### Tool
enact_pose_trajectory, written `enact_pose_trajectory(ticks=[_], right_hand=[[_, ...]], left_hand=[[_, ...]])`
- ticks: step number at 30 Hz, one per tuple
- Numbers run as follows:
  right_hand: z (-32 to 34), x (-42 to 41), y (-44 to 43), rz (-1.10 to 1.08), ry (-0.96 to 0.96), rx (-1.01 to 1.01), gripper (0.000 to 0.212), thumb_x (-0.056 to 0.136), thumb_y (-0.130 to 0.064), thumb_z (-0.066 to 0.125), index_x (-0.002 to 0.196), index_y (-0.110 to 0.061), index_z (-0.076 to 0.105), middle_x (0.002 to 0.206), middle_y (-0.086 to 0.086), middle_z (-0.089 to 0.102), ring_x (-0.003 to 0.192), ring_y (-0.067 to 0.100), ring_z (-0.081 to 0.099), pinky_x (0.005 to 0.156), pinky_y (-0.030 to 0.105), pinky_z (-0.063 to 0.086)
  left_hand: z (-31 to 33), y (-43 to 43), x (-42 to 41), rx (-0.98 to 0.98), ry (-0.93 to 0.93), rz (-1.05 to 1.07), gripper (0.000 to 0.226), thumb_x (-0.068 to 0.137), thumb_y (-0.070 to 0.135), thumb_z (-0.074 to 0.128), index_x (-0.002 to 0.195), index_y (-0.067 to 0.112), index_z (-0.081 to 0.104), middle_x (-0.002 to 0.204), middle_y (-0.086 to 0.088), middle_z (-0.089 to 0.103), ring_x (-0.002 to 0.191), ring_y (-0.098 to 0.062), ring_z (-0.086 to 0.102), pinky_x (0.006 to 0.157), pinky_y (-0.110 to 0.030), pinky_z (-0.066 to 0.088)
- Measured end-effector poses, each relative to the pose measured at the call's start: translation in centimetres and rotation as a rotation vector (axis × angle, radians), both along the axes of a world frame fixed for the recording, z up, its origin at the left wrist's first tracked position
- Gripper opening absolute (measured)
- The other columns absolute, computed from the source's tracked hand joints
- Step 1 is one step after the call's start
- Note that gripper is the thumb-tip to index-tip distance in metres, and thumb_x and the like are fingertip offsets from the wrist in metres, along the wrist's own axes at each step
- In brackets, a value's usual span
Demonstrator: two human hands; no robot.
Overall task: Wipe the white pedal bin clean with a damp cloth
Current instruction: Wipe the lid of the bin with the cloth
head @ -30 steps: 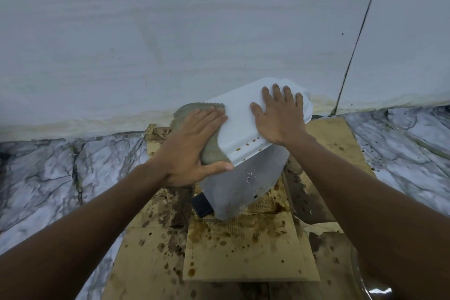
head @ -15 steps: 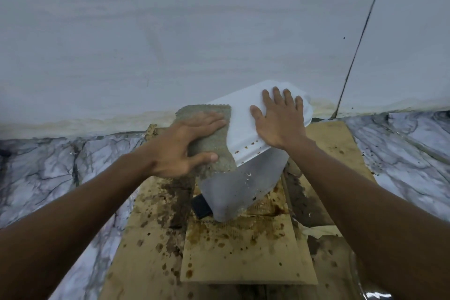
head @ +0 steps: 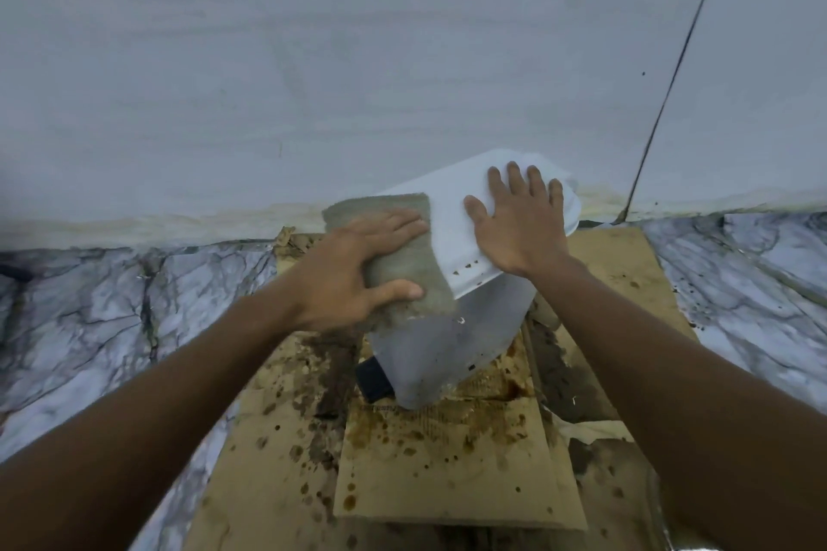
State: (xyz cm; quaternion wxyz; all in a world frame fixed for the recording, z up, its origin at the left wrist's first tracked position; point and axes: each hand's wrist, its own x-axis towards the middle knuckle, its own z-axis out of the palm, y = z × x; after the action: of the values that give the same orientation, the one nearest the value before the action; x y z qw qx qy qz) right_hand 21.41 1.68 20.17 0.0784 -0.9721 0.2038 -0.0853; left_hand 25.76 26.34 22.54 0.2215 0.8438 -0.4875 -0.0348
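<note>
The white pedal bin (head: 447, 340) sits mid-frame on stained cardboard (head: 447, 474) with its lid (head: 452, 237) down. The left hand (head: 349, 282) has an open grip, its straight fingers and thumb pressing the grey cloth (head: 402, 264) flat over the lid's left corner. The right hand (head: 519, 228), also open, lies spread on the lid to steady it. That bracing weight is worth holding while the cloth is drawn rightward along the lid's lower edge, where brown specks (head: 465, 271) cluster. Firm, overlapping strokes should do best there, then on down the spattered front wall toward the black pedal (head: 373, 380).
</note>
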Motion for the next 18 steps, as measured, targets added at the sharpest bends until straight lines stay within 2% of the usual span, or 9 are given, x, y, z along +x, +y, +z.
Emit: enact_pose_trajectory(ticks=[2,4,6,10,12,16,18], right_hand=[[0.1,0.3,0.3,-0.005,-0.006,-0.013,0.068,0.103,-0.056,0.014,0.16,-0.019,0.013,0.169,0.006,0.006,0.155,0.031,-0.001,0.125,0.052,-0.002],[0.1,0.3,0.4,-0.006,-0.009,-0.016,0.068,0.103,-0.055,0.015,0.159,-0.018,0.014,0.169,0.007,0.007,0.155,0.032,0.001,0.125,0.052,-0.001],[0.0,0.2,0.2,-0.012,-0.009,-0.019,0.067,0.103,-0.055,0.015,0.159,-0.018,0.015,0.168,0.007,0.008,0.155,0.032,0.002,0.124,0.053,0.0],[-0.2,0.2,0.1,-0.023,-0.01,-0.021,0.066,0.103,-0.054,0.015,0.159,-0.018,0.016,0.168,0.007,0.009,0.154,0.032,0.003,0.124,0.052,0.001],[-0.2,0.2,0.1,-0.025,-0.01,-0.023,0.066,0.103,-0.054,0.016,0.159,-0.018,0.016,0.168,0.007,0.01,0.155,0.032,0.003,0.124,0.052,0.001],[-0.2,0.0,0.1,-0.031,-0.011,-0.024,0.066,0.103,-0.053,0.017,0.159,-0.018,0.016,0.168,0.008,0.009,0.155,0.032,0.003,0.125,0.053,0.001],[-0.1,0.1,0.1,-0.031,-0.006,-0.023,0.066,0.103,-0.054,0.017,0.159,-0.018,0.016,0.168,0.008,0.009,0.155,0.032,0.003,0.124,0.053,0.001]], left_hand=[[1.2,1.9,1.4,-0.008,0.113,0.055,0.082,0.079,0.064,0.072,0.15,0.038,0.041,0.16,0.019,0.03,0.146,0.004,0.021,0.122,-0.037,0.016],[2.2,2.6,2.8,-0.04,0.164,0.107,0.08,0.073,0.051,0.082,0.144,0.034,0.051,0.156,0.017,0.039,0.143,0.004,0.029,0.122,-0.038,0.024],[2.5,2.6,3.7,-0.071,0.222,0.122,0.079,0.068,0.042,0.086,0.14,0.031,0.057,0.152,0.015,0.045,0.141,0.004,0.034,0.122,-0.039,0.028],[2.1,2.1,4.4,-0.137,0.318,0.125,0.082,0.061,0.04,0.091,0.136,0.031,0.061,0.149,0.018,0.048,0.136,0.012,0.037,0.121,-0.038,0.03],[1.8,2.2,4.3,-0.157,0.294,0.139,0.084,0.06,0.039,0.092,0.138,0.03,0.06,0.151,0.017,0.046,0.134,0.014,0.037,0.12,-0.036,0.03],[1.4,1.8,3.1,-0.14,0.207,0.12,0.087,0.061,0.045,0.091,0.14,0.027,0.058,0.154,0.012,0.044,0.141,0.007,0.031,0.119,-0.032,0.023],[1.2,1.6,2.4,-0.132,0.171,0.104,0.09,0.061,0.054,0.091,0.14,0.024,0.058,0.153,0.008,0.046,0.144,0.003,0.03,0.121,-0.036,0.023]])
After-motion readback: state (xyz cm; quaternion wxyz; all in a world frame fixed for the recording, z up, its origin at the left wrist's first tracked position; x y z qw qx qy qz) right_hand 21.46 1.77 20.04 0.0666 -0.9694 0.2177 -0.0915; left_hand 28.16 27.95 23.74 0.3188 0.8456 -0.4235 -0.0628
